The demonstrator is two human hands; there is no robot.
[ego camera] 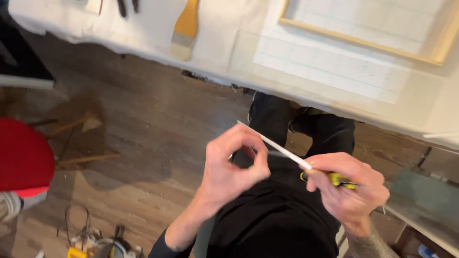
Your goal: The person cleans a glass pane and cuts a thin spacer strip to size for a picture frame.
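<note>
Looking down from the head camera, the right hand (351,191) has its grip clamped on a yellow-handled tool (334,179), whose yellow end pokes out between thumb and fingers. A thin white strip (277,147) runs up and left from that fist, slanting over the lap. The left hand (234,167) meets the strip near its far end, thumb and forefinger curled into a ring around it, grip pinched together on it. Both hands hover above black trousers (272,220), below the near edge of the surface (229,52). On the surface, a wide paintbrush (184,31) lies near the far edge, and a wooden frame (363,40) sits toward the right corner. A red rounded object (24,155) stands over the wooden floor (153,134) at left.
</note>
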